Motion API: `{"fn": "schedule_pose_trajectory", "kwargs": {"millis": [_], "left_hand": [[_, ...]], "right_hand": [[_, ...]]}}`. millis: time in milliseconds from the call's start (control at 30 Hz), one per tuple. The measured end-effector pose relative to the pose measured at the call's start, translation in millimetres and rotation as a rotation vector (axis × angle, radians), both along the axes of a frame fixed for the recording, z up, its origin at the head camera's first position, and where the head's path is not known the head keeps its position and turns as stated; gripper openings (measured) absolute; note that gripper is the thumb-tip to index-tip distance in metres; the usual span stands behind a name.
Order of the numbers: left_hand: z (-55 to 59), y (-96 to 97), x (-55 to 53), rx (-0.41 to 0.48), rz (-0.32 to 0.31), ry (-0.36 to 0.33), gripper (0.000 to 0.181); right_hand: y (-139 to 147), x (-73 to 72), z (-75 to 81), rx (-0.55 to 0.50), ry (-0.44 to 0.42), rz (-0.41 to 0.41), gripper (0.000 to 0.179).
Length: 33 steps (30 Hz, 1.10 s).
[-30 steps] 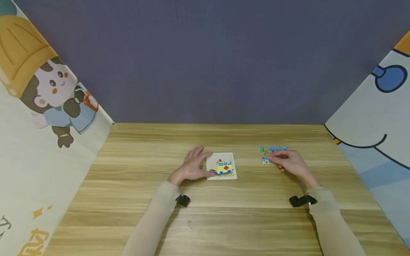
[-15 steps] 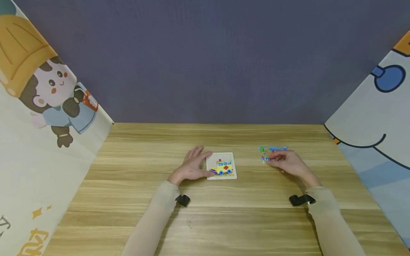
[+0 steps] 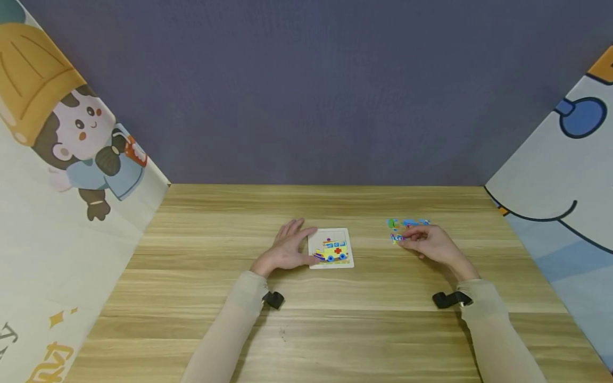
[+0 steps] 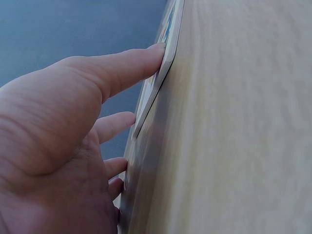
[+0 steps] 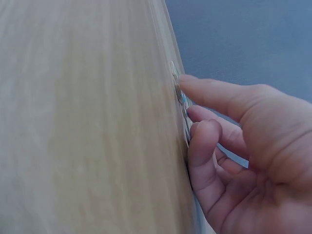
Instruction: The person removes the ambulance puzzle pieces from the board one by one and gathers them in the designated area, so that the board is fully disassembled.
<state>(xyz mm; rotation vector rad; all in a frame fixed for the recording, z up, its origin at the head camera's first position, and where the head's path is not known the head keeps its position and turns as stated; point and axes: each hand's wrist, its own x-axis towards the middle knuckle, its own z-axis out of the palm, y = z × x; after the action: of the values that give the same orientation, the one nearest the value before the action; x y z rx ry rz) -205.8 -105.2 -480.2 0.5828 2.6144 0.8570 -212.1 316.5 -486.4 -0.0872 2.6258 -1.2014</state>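
Observation:
A square puzzle board (image 3: 351, 247) with a pale rim lies flat on the table, its inside showing a yellow ambulance with a red cross along the lower part. My left hand (image 3: 283, 251) steadies it from the left, the thumb (image 4: 141, 63) on the near rim and the index fingertip at the far corner. To the right, my right hand (image 3: 433, 244) is low over several loose puzzle pieces (image 3: 411, 222). Its thumb and index finger pinch a small blue and white puzzle piece (image 3: 395, 238); the fingertips partly cover it.
The wood-grain table (image 3: 306, 319) runs back to a dark wall (image 3: 306, 96). Panels with cartoon prints flank it on the left (image 3: 96, 159) and right. A green and blue piece (image 3: 391, 223) lies just beyond the right fingertips.
The right thumb and index finger have shifted slightly left and away with the small piece, which turned a little. The left hand and the board have stayed put.

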Motion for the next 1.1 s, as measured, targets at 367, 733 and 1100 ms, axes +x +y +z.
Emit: {"fn": "schedule_pose_trajectory", "kwargs": {"millis": [367,733,1100], "left_hand": [[-0.6,0.6,-0.8,-0.001,-0.002,0.005,0.088],[-3.0,0.8,-0.6,0.004,0.003,0.009,0.09],[-6.5,0.6,-0.1,0.028,0.003,0.021,0.09]], "right_hand": [[6.1,0.4,-0.7,-0.128,-0.027,0.008,0.049],[6.2,0.9,1.4,-0.147,-0.028,0.014,0.047],[-7.6,3.5,9.4,-0.137,-0.006,0.045,0.044]]}}
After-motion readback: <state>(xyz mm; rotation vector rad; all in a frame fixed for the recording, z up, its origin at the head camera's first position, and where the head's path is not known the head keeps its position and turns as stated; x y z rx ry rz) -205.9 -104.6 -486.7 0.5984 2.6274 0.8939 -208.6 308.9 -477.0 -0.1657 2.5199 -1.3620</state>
